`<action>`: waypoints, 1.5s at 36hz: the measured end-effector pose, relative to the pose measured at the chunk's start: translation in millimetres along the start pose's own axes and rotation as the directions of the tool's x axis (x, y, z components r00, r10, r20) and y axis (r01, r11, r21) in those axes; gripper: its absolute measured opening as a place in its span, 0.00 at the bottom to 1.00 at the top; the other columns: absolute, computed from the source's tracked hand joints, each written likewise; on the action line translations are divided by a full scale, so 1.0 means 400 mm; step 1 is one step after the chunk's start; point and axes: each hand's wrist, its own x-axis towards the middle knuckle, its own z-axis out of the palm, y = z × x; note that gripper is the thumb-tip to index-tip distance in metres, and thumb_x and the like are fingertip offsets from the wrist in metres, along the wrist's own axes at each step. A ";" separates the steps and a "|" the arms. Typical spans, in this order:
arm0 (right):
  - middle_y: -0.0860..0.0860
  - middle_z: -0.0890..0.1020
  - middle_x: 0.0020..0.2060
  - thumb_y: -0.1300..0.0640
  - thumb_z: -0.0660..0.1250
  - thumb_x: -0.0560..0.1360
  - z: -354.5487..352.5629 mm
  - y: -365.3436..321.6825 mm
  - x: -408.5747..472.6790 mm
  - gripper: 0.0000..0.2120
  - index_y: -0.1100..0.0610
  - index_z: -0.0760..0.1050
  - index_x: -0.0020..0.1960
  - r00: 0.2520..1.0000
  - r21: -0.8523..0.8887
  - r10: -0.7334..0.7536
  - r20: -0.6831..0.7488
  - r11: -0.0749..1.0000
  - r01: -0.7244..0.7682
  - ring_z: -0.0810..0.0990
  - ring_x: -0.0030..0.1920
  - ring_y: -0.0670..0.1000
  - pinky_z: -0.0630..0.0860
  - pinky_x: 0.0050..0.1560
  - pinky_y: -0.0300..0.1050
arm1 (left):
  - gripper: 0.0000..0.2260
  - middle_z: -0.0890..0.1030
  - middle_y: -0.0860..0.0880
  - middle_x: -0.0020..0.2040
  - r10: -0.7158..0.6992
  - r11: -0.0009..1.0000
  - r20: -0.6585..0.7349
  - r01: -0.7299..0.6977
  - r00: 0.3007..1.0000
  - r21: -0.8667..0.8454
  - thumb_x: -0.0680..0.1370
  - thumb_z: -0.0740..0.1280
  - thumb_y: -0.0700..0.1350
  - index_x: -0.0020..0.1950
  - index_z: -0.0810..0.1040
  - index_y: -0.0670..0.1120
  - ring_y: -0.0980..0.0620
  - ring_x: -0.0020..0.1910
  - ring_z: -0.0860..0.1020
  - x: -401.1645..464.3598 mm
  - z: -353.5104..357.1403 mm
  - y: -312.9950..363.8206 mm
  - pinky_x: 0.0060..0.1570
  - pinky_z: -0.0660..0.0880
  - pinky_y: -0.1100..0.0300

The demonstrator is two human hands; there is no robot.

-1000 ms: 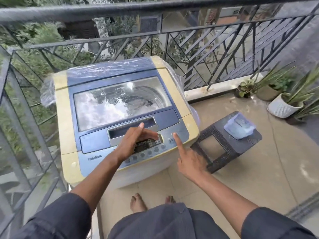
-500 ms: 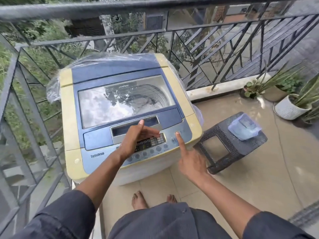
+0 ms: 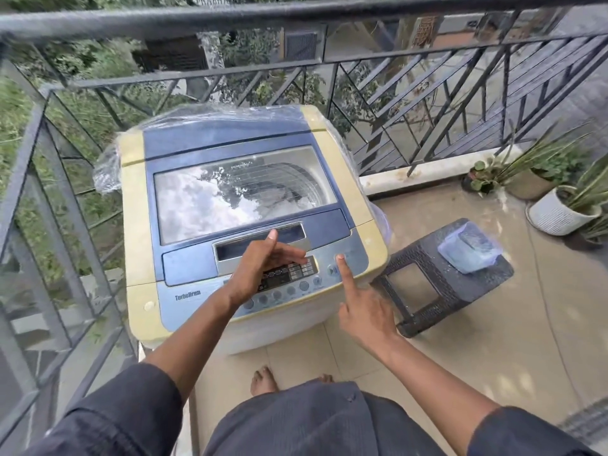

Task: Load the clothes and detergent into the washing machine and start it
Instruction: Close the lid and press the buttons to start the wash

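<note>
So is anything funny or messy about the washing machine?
Slightly odd: crinkled clear plastic wrap still clings around the back and sides of the washing machine. Nothing looks spilled or broken, and the lid is shut flat.

tiled balcony floor [image 3: 493,357]: washing machine [image 3: 138,225] far left; dark stool [image 3: 437,291] just right of it, blue lidded container [image 3: 468,248] on top; potted plants [image 3: 559,212] far right.
</note>
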 end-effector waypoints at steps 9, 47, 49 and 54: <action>0.50 0.76 0.37 0.56 0.59 0.80 -0.004 -0.023 -0.010 0.42 0.44 0.36 0.84 0.994 -0.046 -0.104 0.026 0.993 0.105 0.79 0.38 0.58 0.74 0.40 0.50 | 0.35 0.88 0.37 0.54 0.020 0.999 -0.001 -0.020 1.000 -0.033 0.86 0.49 0.60 0.59 0.85 0.34 0.40 0.61 0.85 -0.004 0.007 -0.008 0.72 0.74 0.40; 0.52 0.84 0.52 0.54 0.59 0.81 0.027 -0.156 -0.052 0.41 0.32 0.36 0.80 0.850 0.055 -0.503 0.160 0.864 0.501 0.82 0.48 0.63 0.79 0.49 0.57 | 0.35 0.87 0.36 0.56 0.047 0.993 -0.030 -0.050 0.998 -0.104 0.85 0.49 0.59 0.61 0.84 0.32 0.40 0.62 0.84 -0.024 -0.017 -0.016 0.72 0.75 0.44; 0.52 0.84 0.53 0.54 0.59 0.81 0.029 -0.163 -0.053 0.40 0.33 0.36 0.81 0.847 0.042 -0.506 0.162 0.861 0.506 0.82 0.49 0.63 0.78 0.49 0.57 | 0.35 0.87 0.35 0.56 0.042 0.993 -0.038 -0.046 0.998 -0.113 0.85 0.49 0.59 0.61 0.84 0.32 0.40 0.62 0.84 -0.024 -0.017 -0.017 0.72 0.75 0.44; 0.54 0.84 0.51 0.55 0.58 0.81 0.040 -0.166 -0.049 0.41 0.33 0.35 0.80 0.851 0.040 -0.502 0.155 0.864 0.502 0.83 0.47 0.63 0.79 0.48 0.57 | 0.35 0.87 0.35 0.55 0.032 0.991 -0.051 -0.038 0.998 -0.125 0.86 0.49 0.59 0.60 0.83 0.32 0.39 0.61 0.85 -0.019 -0.018 -0.021 0.72 0.75 0.42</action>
